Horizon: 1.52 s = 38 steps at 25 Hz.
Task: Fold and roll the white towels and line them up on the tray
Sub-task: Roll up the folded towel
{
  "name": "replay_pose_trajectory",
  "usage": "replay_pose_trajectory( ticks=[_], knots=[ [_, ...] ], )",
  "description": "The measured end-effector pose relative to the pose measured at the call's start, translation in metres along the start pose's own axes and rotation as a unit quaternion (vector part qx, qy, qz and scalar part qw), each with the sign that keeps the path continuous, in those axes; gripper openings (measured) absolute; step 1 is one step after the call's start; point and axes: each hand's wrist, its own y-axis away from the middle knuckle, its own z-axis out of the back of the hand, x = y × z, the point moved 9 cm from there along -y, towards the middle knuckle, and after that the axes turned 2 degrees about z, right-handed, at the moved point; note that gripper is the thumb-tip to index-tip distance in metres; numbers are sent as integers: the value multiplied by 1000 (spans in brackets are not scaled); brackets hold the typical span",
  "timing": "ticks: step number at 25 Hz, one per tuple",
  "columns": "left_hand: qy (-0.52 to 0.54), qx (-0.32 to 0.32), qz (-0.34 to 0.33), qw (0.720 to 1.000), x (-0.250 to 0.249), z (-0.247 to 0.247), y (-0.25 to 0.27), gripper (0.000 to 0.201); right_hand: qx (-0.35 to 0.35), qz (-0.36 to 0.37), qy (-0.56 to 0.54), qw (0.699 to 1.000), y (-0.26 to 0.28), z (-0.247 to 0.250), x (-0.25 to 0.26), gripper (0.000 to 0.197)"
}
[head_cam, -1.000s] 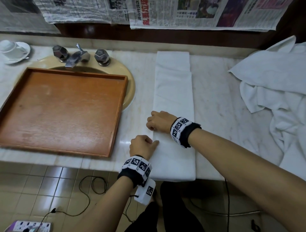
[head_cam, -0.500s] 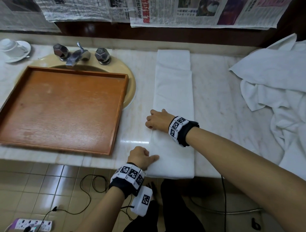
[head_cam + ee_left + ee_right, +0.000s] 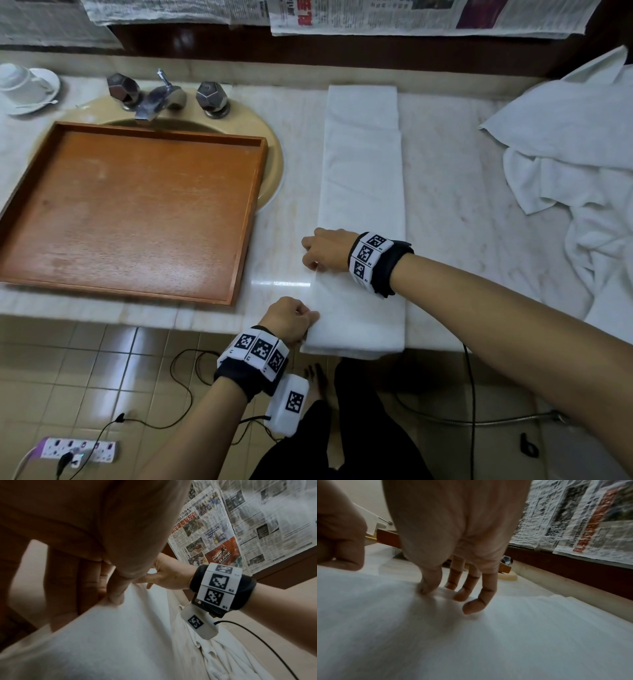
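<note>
Both hands — left hand (image 3: 289, 318), right hand (image 3: 327, 249) — pinch the long folded terry towel (image 3: 363, 192).

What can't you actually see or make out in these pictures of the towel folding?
- Head view: fingertips of the left hand and right hand curl out of sight at the folded towel edge.
- Head view: the sink basin is covered by the tray.
- Head view: the towel pile is cut off by the right edge.
- Right wrist view: motion blur smears the towel surface.
- Newspaper small print is too small to read.
</note>
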Motion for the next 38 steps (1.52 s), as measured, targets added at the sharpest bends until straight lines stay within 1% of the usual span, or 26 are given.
replay_pose_trajectory(
  ticks=[2, 6, 9, 12, 13, 16, 18, 19, 20, 21, 22, 23, 24, 25, 26, 27, 28, 29, 31, 32, 33, 34, 35, 36, 37, 38],
  knots=[
    [-14, 3, 3, 1000, 4, -1, 2, 22, 10, -8, 4, 1000, -1, 2, 2, 20],
    [-28, -17, 11, 999, 5, 0, 1, 24, 46, -40, 9, 998, -4, -3, 1, 18],
    [-43, -35, 19, 998, 0, 1, 1, 24, 49, -50, 54, 996, -5, -6, 2, 23],
    [-33, -119, 15, 992, -12, 18, 2, 21, 22, -36, 91, 995, -1, -4, 1, 27],
    [-31, -137, 15, 990, -16, 22, 1, 19, 11, -30, 98, 995, 0, -2, 0, 29],
    [-39, -134, 35, 990, -18, 22, 0, 15, -42, -14, 103, 994, 0, 5, 3, 30],
    [-53, -131, 39, 989, -18, 24, -1, 11, -99, -27, 48, 994, 4, 0, -1, 37],
    [-66, -142, 32, 987, -22, 30, -1, 9, -146, -59, -8, 988, 11, -4, -11, 43],
    [-87, -165, 18, 982, -28, 35, -1, 12, -193, -115, -74, 972, 23, -11, -28, 49],
    [-124, -197, -2, 973, -39, 38, -1, 24, -227, -189, -137, 946, 39, -23, -50, 53],
    [-166, -219, -30, 961, -56, 37, -3, 43, -232, -264, -188, 917, 56, -40, -73, 56],
    [-205, -226, -70, 950, -77, 30, -7, 61, -205, -324, -221, 897, 70, -61, -89, 58],
    [-233, -212, -120, 942, -101, 18, -14, 70, -169, -360, -235, 887, 79, -77, -101, 61],
    [-248, -175, -181, 935, -124, -1, -23, 71, -139, -371, -233, 888, 84, -89, -107, 64],
    [-269, -132, -233, 925, -141, -18, -31, 69, -125, -364, -225, 895, 85, -95, -109, 67],
    [-293, -101, -261, 914, -147, -27, -42, 66, -125, -353, -217, 901, 85, -96, -110, 67],
    [-305, -101, -259, 911, -146, -24, -56, 64, -136, -347, -210, 904, 85, -96, -111, 66],
    [-299, -126, -220, 920, -140, -12, -72, 63, -153, -348, -200, 903, 88, -94, -116, 63],
    [-219, -201, -72, 952, -126, 27, -87, 67, -192, -358, -176, 897, 94, -85, -125, 57],
    [-182, -212, -38, 960, -133, 37, -88, 69, -218, -361, -168, 891, 95, -77, -131, 54],
    [-166, -208, -60, 962, -152, 35, -87, 69, -243, -361, -166, 885, 95, -68, -136, 51],
    [-176, -193, -135, 956, -183, 26, -87, 68, -263, -359, -168, 880, 92, -60, -143, 48],
    [-209, -163, -223, 938, -211, 12, -86, 65, -271, -360, -178, 875, 88, -54, -151, 46],
    [-238, -127, -285, 920, -228, 1, -87, 62, -271, -361, -188, 872, 85, -51, -157, 44],
    [-248, -102, -296, 917, -232, 2, -96, 61, -266, -361, -197, 872, 81, -48, -166, 43],
    [-244, -108, -255, 929, -225, 13, -110, 60, -258, -359, -203, 874, 79, -47, -172, 43]
  ],
)
